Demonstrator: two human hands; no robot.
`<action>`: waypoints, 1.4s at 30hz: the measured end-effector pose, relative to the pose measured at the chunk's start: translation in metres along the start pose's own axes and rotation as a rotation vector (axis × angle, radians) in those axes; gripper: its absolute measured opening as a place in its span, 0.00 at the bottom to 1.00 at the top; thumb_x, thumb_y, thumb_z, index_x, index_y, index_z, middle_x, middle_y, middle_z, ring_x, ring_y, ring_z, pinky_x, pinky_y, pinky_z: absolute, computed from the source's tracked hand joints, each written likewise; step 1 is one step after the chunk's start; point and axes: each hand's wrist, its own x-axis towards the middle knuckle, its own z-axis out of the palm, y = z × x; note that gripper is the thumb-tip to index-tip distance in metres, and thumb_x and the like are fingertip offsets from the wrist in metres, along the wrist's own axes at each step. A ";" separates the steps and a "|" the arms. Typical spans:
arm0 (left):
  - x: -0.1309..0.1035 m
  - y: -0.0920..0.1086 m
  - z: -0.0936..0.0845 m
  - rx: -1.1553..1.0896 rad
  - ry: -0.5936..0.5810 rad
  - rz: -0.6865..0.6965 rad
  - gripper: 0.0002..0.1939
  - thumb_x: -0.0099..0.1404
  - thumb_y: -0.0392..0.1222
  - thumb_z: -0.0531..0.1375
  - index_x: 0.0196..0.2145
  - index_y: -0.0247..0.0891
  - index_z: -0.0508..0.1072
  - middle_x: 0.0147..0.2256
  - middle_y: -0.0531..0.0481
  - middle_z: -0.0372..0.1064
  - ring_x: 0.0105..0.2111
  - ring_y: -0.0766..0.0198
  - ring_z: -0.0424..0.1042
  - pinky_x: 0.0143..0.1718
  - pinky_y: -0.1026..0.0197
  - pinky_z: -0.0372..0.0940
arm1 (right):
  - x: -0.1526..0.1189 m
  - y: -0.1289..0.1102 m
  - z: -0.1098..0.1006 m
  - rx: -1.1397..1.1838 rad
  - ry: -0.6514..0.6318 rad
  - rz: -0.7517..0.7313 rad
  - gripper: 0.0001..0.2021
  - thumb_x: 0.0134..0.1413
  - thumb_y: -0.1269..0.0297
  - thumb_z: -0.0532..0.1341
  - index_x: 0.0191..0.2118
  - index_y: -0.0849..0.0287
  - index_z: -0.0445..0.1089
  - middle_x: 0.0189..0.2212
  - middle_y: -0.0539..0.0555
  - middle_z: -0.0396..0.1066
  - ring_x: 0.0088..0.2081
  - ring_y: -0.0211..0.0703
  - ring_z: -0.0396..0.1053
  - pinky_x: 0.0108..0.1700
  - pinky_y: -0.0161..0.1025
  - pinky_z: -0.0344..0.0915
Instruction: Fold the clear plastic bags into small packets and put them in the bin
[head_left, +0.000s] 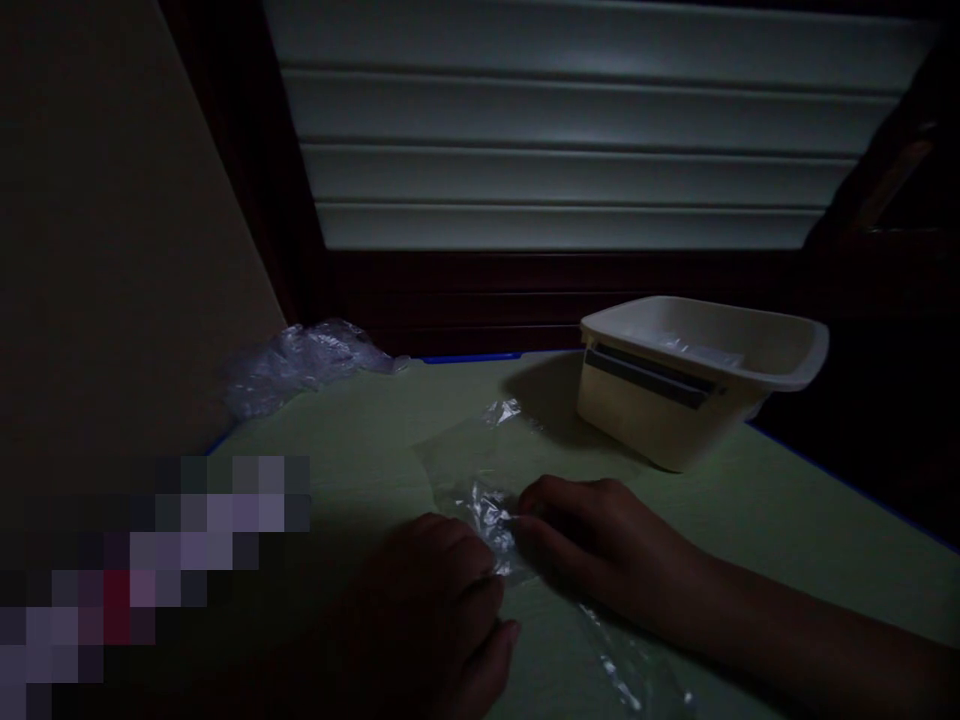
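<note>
A clear plastic bag (491,515) lies crinkled on the pale green table (360,450), between my two hands. My right hand (600,535) has thumb and index finger pinched on the bag's right side. My left hand (450,610) is closed at the bag's lower left edge, its fingers curled; the picture is dark there, and what its fingertips hold is hidden. More clear plastic (626,665) lies below my right wrist, near the bottom edge of the view.
A cream plastic bin (645,415) with clear plastic inside stands at the back right. A heap of crumpled clear plastic (307,360) sits at the back left by the wall. Behind the table is a dark frame with pale slats (562,180). Pixelation covers the lower left.
</note>
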 end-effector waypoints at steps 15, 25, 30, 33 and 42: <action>-0.004 0.008 -0.004 0.008 -0.120 -0.068 0.02 0.59 0.35 0.60 0.28 0.35 0.70 0.28 0.52 0.68 0.30 0.63 0.66 0.33 0.62 0.63 | -0.016 -0.017 -0.012 -0.264 -0.064 -0.473 0.14 0.53 0.76 0.51 0.43 0.63 0.68 0.35 0.58 0.71 0.36 0.44 0.67 0.39 0.40 0.65; -0.005 0.006 0.004 0.098 -0.010 -0.021 0.04 0.59 0.37 0.59 0.28 0.34 0.71 0.28 0.50 0.70 0.30 0.61 0.68 0.34 0.60 0.65 | -0.014 -0.016 -0.011 -0.365 -0.219 -0.368 0.10 0.51 0.77 0.53 0.34 0.62 0.71 0.30 0.55 0.72 0.32 0.42 0.67 0.34 0.37 0.63; -0.006 0.009 0.001 0.093 -0.005 -0.053 0.02 0.57 0.35 0.59 0.29 0.34 0.70 0.29 0.49 0.71 0.31 0.61 0.68 0.34 0.60 0.67 | -0.016 -0.022 -0.014 -0.360 -0.234 -0.312 0.10 0.52 0.76 0.53 0.34 0.61 0.71 0.32 0.56 0.73 0.33 0.42 0.69 0.37 0.37 0.64; -0.005 0.008 0.001 0.092 -0.012 -0.113 0.06 0.54 0.36 0.60 0.32 0.33 0.70 0.31 0.48 0.71 0.31 0.59 0.69 0.33 0.59 0.68 | -0.016 -0.025 -0.013 -0.320 -0.218 -0.319 0.12 0.53 0.76 0.52 0.38 0.61 0.71 0.35 0.57 0.73 0.38 0.43 0.70 0.43 0.38 0.65; -0.007 0.012 0.002 0.074 -0.124 -0.150 0.04 0.54 0.34 0.60 0.30 0.34 0.70 0.29 0.48 0.70 0.29 0.60 0.70 0.32 0.60 0.68 | -0.012 -0.026 -0.016 -0.284 -0.202 -0.340 0.24 0.50 0.78 0.52 0.55 0.69 0.62 0.55 0.62 0.62 0.57 0.43 0.58 0.58 0.40 0.55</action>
